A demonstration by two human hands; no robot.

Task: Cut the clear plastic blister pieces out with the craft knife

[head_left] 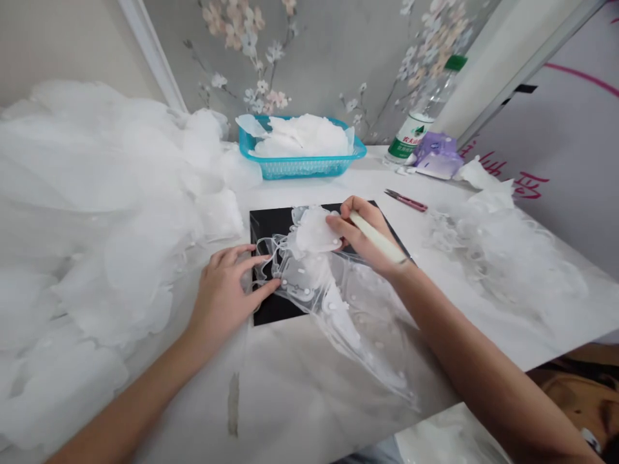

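My left hand lies with fingers spread at the left edge of a black board, its fingertips touching thin clear plastic trimmings. My right hand is closed over the board. A pale, stick-shaped tool lies across its palm; I cannot make out its kind. Thumb and fingertips pinch the edge of a white, translucent sheet piece. Below it, a tangle of clear film with white cut-out shapes spreads over the board and hangs towards the table's front.
A big heap of white sheet pieces fills the left side. Behind the board stand a blue basket of white pieces, a water bottle and a purple packet. Thread snips lie near film scraps on the right.
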